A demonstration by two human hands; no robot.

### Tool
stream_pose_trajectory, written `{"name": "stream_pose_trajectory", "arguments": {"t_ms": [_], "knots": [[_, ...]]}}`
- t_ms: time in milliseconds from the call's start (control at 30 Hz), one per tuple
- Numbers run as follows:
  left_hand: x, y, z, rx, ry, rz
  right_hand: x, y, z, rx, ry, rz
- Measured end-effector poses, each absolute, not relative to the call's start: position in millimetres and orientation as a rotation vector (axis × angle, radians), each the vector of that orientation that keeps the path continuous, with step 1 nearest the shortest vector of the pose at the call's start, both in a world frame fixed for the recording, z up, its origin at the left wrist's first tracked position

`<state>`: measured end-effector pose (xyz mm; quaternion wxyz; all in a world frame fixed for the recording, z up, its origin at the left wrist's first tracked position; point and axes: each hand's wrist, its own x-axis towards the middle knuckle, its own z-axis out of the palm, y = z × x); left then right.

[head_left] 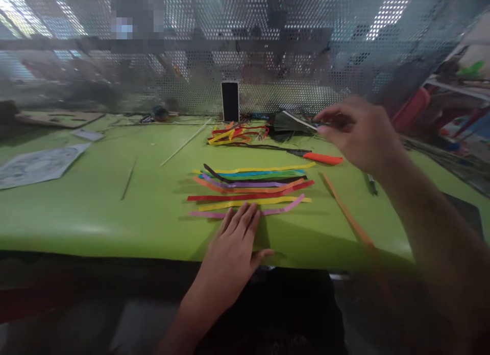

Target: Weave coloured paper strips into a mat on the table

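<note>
Several coloured strips lie roughly side by side across the green table, among them a red strip (229,197) and a yellow strip (237,169). My left hand (235,240) rests flat with spread fingers, its fingertips on the pink strip (273,212) nearest the front edge. Raised over the right side, my right hand (354,133) has thumb and forefinger pinched at the end of a thin pale piece; what exactly it grips is too blurred to tell. An orange strip (346,210) hangs over the front edge below that hand.
An orange-handled cutter (323,158) lies behind the strips, near tangled strips (233,134) and an upright dark phone-like object (230,102). Printed paper (42,166) and thin sticks (186,143) lie left. Perforated metal mesh (245,64) stands along the back.
</note>
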<state>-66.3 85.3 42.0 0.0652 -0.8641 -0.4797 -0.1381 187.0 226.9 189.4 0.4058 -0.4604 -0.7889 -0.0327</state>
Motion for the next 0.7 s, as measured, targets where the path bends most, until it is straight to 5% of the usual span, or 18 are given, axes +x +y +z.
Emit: {"name": "stream_pose_trajectory", "arguments": {"t_ms": [333, 700], "knots": [[-61.5, 88.0, 55.3, -2.633, -1.529, -0.406, 116.6, 246.4, 148.3, -0.898, -2.876, 0.204], [-36.8, 97.9, 49.8, -2.593, -1.695, -0.339, 120.9, 230.2, 126.2, -0.954, -2.974, 0.225]]}}
